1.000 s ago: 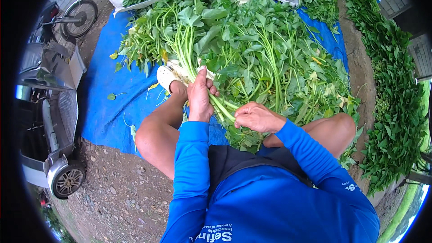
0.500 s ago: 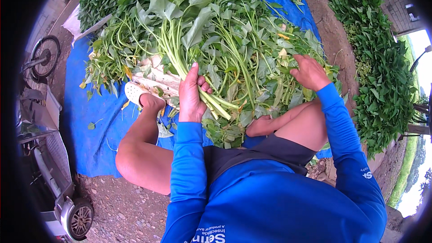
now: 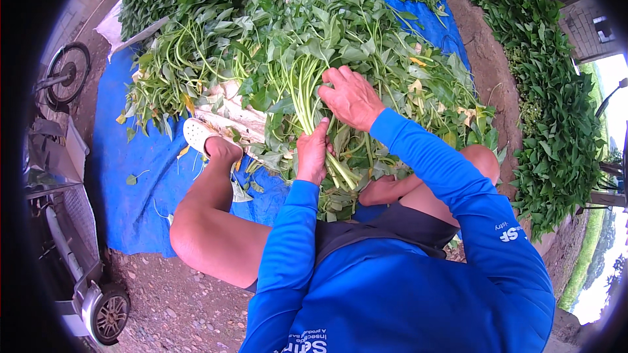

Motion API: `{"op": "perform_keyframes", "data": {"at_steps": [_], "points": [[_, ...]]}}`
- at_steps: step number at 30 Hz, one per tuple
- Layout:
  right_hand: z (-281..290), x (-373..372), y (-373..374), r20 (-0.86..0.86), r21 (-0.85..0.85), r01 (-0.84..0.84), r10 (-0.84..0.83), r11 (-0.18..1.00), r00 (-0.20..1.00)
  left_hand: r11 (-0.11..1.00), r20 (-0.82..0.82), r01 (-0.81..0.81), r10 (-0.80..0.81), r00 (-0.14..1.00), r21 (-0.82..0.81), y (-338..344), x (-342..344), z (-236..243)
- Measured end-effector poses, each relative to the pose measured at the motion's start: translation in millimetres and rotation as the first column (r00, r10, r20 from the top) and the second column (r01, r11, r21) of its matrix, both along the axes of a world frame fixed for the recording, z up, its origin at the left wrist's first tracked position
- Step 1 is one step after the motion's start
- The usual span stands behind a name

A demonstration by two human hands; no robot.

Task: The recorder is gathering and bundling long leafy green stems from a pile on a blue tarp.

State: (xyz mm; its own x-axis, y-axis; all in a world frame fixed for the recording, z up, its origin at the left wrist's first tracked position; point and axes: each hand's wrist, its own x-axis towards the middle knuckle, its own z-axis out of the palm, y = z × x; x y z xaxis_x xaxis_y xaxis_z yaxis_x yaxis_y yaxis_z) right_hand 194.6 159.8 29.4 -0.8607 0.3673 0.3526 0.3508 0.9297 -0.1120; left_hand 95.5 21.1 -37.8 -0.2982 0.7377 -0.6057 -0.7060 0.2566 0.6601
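Note:
My left hand (image 3: 313, 152) is closed round the lower stems of a bunch of water spinach (image 3: 302, 99). The pale cut ends poke out below the fist, and the leaves point away from me. At the right side of the same bunch is my right hand (image 3: 354, 99), its fingers bent in against the upper stems and leaves; what exactly lies under the fingertips is partly hidden. Beneath and around both hands spreads a loose heap of water spinach (image 3: 405, 108), with some yellowed leaves in it.
A blue tarp (image 3: 134, 196) lies under the heap, with a pale sack (image 3: 229, 114) near my left foot in a cream clog (image 3: 196, 136). More greens (image 3: 556, 111) are piled along the right. A wheeled vehicle (image 3: 110, 314) and another wheel (image 3: 67, 77) stand at the left.
My right hand has moved left from the heap onto the bunch. My left hand has shifted slightly right and nearer me with the bunch, which now stands more upright.

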Motion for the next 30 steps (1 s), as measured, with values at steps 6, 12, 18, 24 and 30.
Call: {"op": "perform_keyframes", "data": {"at_steps": [6, 12, 18, 24, 30], "points": [[2, 19, 28, 0.05, -0.073, 0.089, -0.085, 0.993, 0.995, 0.995, 0.124, 0.096, -0.093, 0.988, -0.018, -3, -8, 16], [-40, 71, 72, 0.045, -0.653, 0.672, -0.868, 0.349, 0.494, 0.991, 0.039, -0.131, 0.13, 0.991, 0.03, -9, -46, 40], [-117, 82, -5, 0.221, -0.626, 0.678, -0.746, 0.386, 0.629, 0.984, 0.006, -0.177, 0.177, 0.984, 0.005, -7, -47, 39], [-91, 85, 3, 0.158, -0.838, 0.472, -0.706, 0.274, 0.69, 0.981, -0.034, -0.183, 0.182, 0.983, -0.058, -15, -46, 26], [-35, 80, 24, 0.099, -0.899, 0.389, -0.771, 0.202, 0.629, 0.986, -0.01, -0.167, 0.167, 0.986, -0.018, -11, -44, 22]]}}
